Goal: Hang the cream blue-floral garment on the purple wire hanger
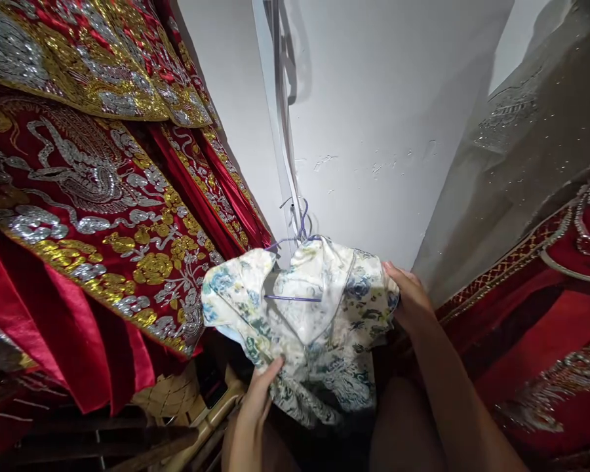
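A cream garment with a blue and green flower print (319, 308) hangs on a purple wire hanger (299, 226) in front of a white wall. My left hand (259, 392) grips its lower left hem from below, fingers closed on the cloth. My right hand (409, 294) holds the garment's right shoulder, fingers curled into the fabric. The hanger's hook sits against a white cord or strip running up the wall.
Red robes with heavy gold and silver embroidery (93, 190) hang close on the left. More red embroidered fabric (545, 314) and a grey sequinned garment (526, 144) hang on the right. Wooden pieces (196, 426) lie low at the bottom left.
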{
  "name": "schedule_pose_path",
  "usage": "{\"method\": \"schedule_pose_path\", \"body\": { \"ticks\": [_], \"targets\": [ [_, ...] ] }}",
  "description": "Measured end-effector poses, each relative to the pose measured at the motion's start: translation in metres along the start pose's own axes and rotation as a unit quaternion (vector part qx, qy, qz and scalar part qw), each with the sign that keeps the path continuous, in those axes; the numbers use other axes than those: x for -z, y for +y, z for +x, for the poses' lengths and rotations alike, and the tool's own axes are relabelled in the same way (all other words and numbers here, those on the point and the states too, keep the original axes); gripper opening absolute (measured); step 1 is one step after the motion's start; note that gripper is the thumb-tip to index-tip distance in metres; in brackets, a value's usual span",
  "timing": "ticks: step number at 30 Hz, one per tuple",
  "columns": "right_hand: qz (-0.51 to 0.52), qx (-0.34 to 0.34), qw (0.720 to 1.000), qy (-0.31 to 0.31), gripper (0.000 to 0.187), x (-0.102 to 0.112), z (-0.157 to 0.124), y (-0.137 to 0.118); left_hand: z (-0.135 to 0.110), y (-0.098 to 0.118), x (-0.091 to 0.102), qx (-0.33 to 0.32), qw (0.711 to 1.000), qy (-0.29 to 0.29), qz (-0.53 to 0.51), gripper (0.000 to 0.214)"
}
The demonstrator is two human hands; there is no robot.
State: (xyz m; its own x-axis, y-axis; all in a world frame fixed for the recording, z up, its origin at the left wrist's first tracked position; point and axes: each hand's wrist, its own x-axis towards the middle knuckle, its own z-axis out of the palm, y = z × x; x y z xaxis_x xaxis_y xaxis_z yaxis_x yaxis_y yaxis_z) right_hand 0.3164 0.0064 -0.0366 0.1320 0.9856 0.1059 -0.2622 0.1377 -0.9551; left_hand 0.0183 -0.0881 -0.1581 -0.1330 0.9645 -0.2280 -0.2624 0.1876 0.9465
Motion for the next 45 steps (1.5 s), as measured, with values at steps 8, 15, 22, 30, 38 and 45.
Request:
{"method": "schedule_pose_path", "body": {
  "ticks": [8,15,22,30,38,45],
  "targets": [
    [-0.005,0.025,0.987,0.161,0.054,0.042,-0.003,0.059,-0.011,-0.004,-0.022,0.036,0.999,0.012,-0.010,0.081],
    [-0.079,0.055,0.964,0.250,0.041,0.011,-0.057,0.120,-0.009,-0.016,-0.036,-0.014,0.998,0.054,-0.019,0.076],
    [-0.112,-0.061,0.970,-0.207,0.045,-0.050,-0.111,0.143,-0.013,-0.017,-0.048,-0.003,0.999,0.019,0.032,0.064],
    [-0.067,-0.130,0.957,-0.249,0.047,-0.041,-0.097,0.118,-0.009,-0.020,-0.033,-0.045,0.990,0.126,0.043,0.054],
    [-0.029,-0.154,0.966,-0.204,0.044,-0.056,-0.103,0.108,-0.015,-0.045,-0.040,-0.373,0.831,0.355,0.210,0.062],
    [-0.009,-0.221,0.939,-0.262,0.044,-0.069,-0.109,0.107,-0.021,-0.059,-0.065,-0.297,0.922,0.077,0.236,0.016]
  ]
}}
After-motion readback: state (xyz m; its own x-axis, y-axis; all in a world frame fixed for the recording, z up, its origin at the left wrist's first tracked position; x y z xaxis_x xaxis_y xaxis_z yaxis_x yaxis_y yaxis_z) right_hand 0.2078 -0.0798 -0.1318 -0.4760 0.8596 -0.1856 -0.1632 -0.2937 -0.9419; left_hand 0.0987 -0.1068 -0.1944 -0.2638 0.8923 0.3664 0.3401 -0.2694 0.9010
